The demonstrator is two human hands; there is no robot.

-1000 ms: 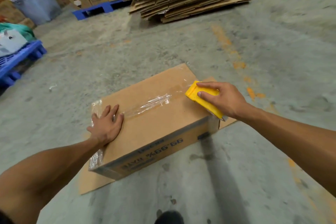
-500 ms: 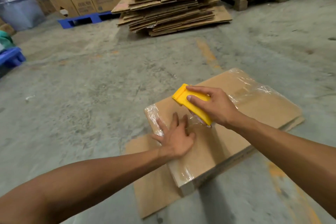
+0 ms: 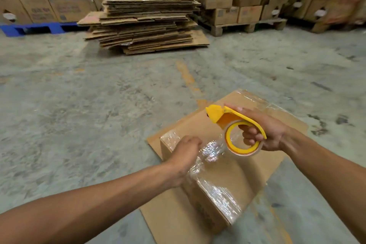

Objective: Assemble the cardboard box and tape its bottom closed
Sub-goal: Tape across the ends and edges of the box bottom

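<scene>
The cardboard box (image 3: pixel 233 166) lies on the floor (image 3: pixel 99 115), on a flat sheet of cardboard (image 3: pixel 172 222), directly under both hands. Its long axis runs from the near corner below the left forearm up and away to the far corner beyond the right hand, so it sits diagonally, and its broad face is turned up. Clear tape (image 3: pixel 221 198) shines crinkled over the near end, folding down the side, and more gleams at the far end past the right hand.

The left hand (image 3: pixel 186 154) comes in from the lower left with the arm stretched long, knuckles up, fingers curled in; it pinches a twisted strand of clear tape that runs from its fingertips to the roll just to its right. The hand looks to be just above the box's near-left edge; whether it touches the cardboard cannot be told.

The right hand (image 3: pixel 263 132) reaches in from the right, raised above the box's middle. Its fingers are wrapped through the roll's core and round the handle of the yellow tape dispenser (image 3: pixel 231 121), thumb laid along the top. The dispenser's nose points away to the left, beyond the left hand.

Far ahead of both hands stands a stack of flattened cartons (image 3: pixel 146 22).
</scene>
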